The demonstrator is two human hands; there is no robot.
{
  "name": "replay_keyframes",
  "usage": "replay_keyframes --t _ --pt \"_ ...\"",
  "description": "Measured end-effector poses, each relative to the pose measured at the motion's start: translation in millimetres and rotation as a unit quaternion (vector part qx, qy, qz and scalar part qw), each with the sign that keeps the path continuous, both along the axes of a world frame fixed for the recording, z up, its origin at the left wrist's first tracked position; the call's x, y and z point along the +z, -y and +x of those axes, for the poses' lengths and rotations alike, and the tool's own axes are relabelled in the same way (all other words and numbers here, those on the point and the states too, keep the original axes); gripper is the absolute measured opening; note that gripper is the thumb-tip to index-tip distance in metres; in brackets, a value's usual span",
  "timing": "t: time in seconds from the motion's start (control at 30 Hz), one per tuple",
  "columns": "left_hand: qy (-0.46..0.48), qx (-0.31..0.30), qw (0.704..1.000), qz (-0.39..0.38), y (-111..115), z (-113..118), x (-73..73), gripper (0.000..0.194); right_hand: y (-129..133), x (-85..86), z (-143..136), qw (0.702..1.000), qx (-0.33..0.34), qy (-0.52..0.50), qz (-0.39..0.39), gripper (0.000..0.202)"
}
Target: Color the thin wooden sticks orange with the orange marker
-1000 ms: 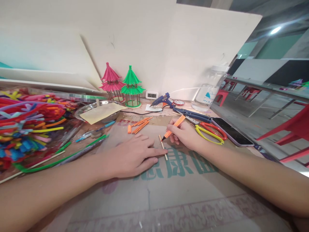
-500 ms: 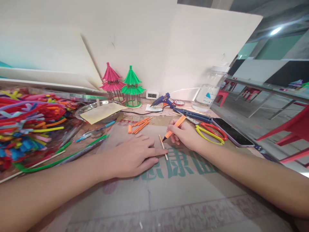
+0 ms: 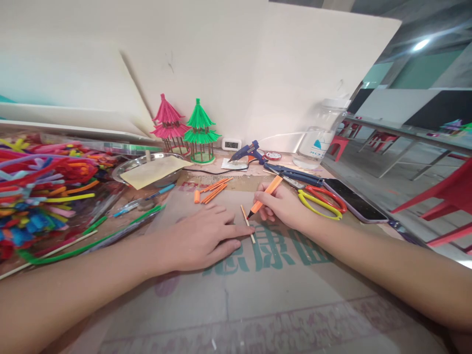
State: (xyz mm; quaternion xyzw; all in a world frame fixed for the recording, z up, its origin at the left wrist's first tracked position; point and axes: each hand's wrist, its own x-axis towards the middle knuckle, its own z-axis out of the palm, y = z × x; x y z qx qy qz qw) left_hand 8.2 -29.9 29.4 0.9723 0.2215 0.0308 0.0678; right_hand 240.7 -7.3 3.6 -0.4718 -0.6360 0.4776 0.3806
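Note:
My right hand (image 3: 276, 202) is closed around an orange marker (image 3: 270, 191), its dark tip pointing down and left. The tip is at the right side of a short thin wooden stick (image 3: 244, 213), with little or no gap between them. Orange colours part of the stick's upper length; its near end is pale. My left hand (image 3: 206, 235) lies flat with its fingers stretched out, the index fingertip pressing on the stick's lower part. Beyond it lie several orange sticks (image 3: 216, 192) and an orange marker cap (image 3: 196, 196).
Pipe cleaners (image 3: 47, 191) heap up at left, near a metal plate (image 3: 118, 173). Pink (image 3: 168, 123) and green (image 3: 201, 129) pagoda models stand behind. A glue gun (image 3: 245, 151), bottle (image 3: 317, 142), scissors (image 3: 324, 199) and phone (image 3: 356, 200) sit at the back and right.
The marker tip has shifted very slightly toward me along the stick. My left hand still holds the stick down, and the whole view has drifted a little.

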Motion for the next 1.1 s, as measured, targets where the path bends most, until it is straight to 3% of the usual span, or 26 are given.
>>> replay_keyframes --t 0.3,0.57,0.93,1.1 --pt "0.007 -0.005 1.000 0.005 -0.3 0.1 -0.3 0.040 -0.6 -0.2 0.2 1.000 -0.019 -0.007 0.012 0.020" --pt "-0.005 -0.007 1.000 0.017 -0.4 0.7 -0.4 0.041 0.6 0.3 2.2 1.000 0.019 0.019 0.003 0.019" --pt "-0.001 -0.012 1.000 0.028 0.3 1.2 -0.8 0.042 -0.5 0.1 -1.5 0.999 -0.030 -0.009 0.025 0.022" --pt "-0.012 -0.003 1.000 0.016 1.0 0.9 0.4 0.042 0.4 1.5 -0.5 1.000 -0.010 0.011 0.006 0.020"
